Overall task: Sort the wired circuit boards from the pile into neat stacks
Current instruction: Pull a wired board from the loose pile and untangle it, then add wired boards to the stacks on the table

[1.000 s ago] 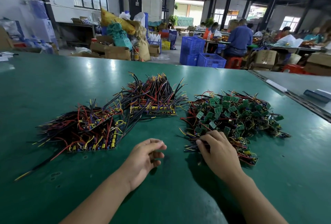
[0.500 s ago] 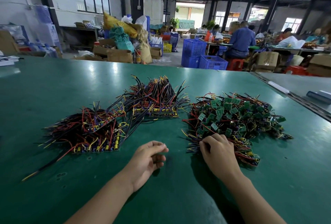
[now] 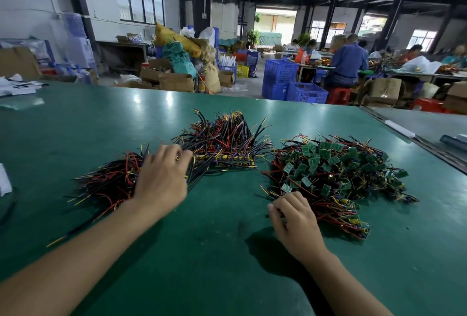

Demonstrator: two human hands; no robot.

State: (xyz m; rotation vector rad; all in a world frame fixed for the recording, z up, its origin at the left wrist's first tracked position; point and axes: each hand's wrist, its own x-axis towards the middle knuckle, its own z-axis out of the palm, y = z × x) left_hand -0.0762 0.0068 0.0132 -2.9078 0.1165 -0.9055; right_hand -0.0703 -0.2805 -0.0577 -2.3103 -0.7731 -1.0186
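The right hand [image 3: 295,224] is lying palm down at the near edge of the loose pile [image 3: 336,174] of green circuit boards and tangled wires, on the right side of the green table [image 3: 227,265]. Its fingers [image 3: 276,210] are curling into the nearest wires, but whether they are actually gripping a board cannot be told. A little farther out and to the left, the left hand [image 3: 161,179] is reaching over the near stack [image 3: 111,181] of sorted boards, whose red, black and yellow wires are fanning toward the person. That hand is partly open and pressing down on the stack; its fingertips are hidden among the wires, so any hold cannot be made out. Just beyond its fingers, the far stack [image 3: 225,143] is sitting with its wires pointing up and away. Past the table's far edge, blue crates [image 3: 293,83] are standing on the floor and seated workers [image 3: 348,63] are bending over other benches.
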